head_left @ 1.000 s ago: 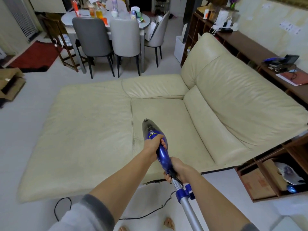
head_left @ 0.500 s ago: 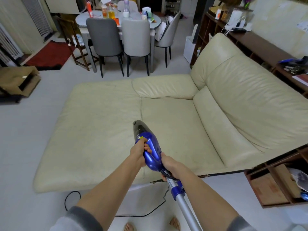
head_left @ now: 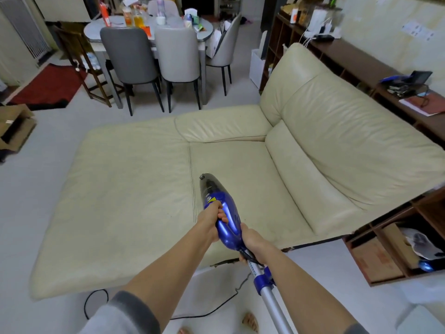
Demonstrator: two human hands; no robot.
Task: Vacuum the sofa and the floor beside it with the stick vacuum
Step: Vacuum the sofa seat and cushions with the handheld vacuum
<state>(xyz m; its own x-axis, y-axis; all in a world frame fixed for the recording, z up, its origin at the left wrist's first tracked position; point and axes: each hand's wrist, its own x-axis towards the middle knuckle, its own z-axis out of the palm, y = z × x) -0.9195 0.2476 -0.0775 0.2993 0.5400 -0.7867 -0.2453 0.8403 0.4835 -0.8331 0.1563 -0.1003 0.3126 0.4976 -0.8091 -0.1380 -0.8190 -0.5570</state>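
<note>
The blue stick vacuum (head_left: 226, 220) hangs over the front edge of the cream leather sofa (head_left: 134, 189), its dark dust cup pointing away from me over the seat and its silver tube (head_left: 274, 307) running back toward my lower right. My left hand (head_left: 212, 220) grips the blue body just behind the dust cup. My right hand (head_left: 250, 239) holds the rear end of the body where the black power cord (head_left: 207, 314) leaves it. The nozzle tip is above the seat seam; whether it touches the leather cannot be told.
A dining table (head_left: 149, 25) with grey chairs (head_left: 130, 56) stands beyond the sofa. Dark wood shelving (head_left: 385, 256) lines the right side, a cardboard box (head_left: 14, 126) and red rug (head_left: 45, 88) lie far left. The cord loops on the pale floor by my feet.
The vacuum body has slid back toward me and a little left across the seat, and my hands now sit closer together on it. The view has swung slightly.
</note>
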